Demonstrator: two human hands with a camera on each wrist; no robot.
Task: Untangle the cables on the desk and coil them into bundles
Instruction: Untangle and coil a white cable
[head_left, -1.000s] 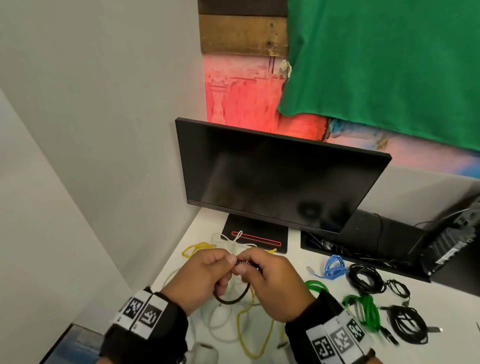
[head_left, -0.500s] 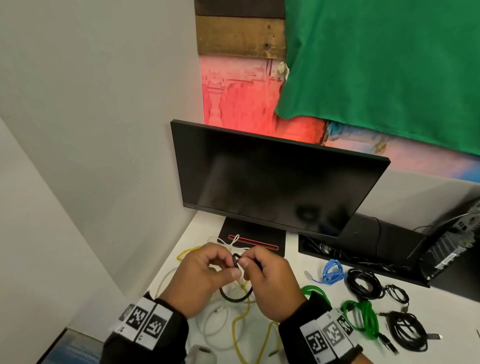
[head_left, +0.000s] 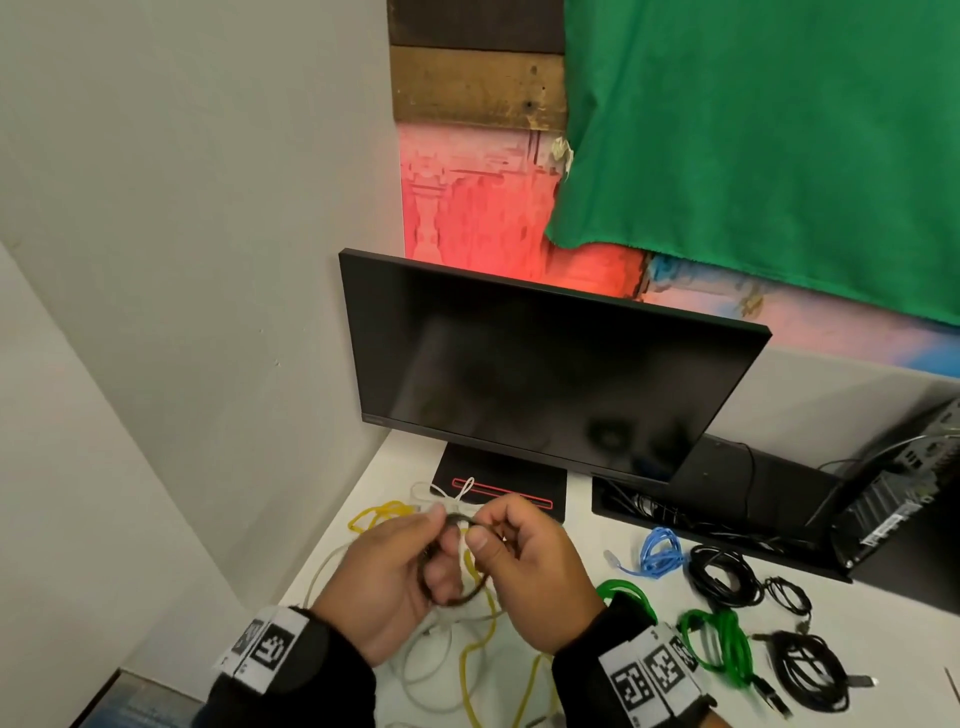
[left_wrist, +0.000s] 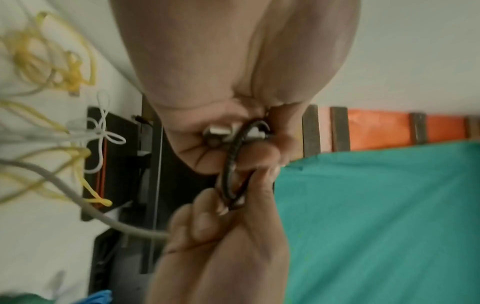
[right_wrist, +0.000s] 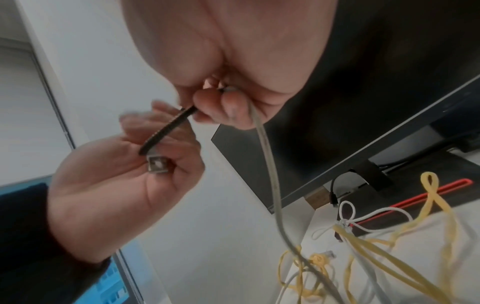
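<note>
A short black braided cable (head_left: 460, 597) is bent into a small loop and held above the desk by both hands. My left hand (head_left: 436, 525) pinches one side of the loop and keeps the metal plug (left_wrist: 218, 131) against its fingers. Beside it, my right hand (head_left: 485, 527) pinches the cable (right_wrist: 168, 127) between thumb and forefinger. A grey cable (right_wrist: 267, 156) runs down from under the right hand's curled fingers to the desk. Below the hands lies a tangle of yellow cable (head_left: 382, 512), white cable (head_left: 460, 493) and grey cable.
A dark monitor (head_left: 545, 364) on a black stand base (head_left: 498, 475) is just behind the hands, with a wall close on the left. To the right lie coiled bundles: blue (head_left: 660, 551), green (head_left: 719, 644), and black (head_left: 722, 571). A black tray (head_left: 675, 512) and small computer (head_left: 893, 499) sit behind them.
Both hands have kept hold of the black cable. The loop has turned a little in the fingers, and the hands sit slightly nearer the monitor's stand.
</note>
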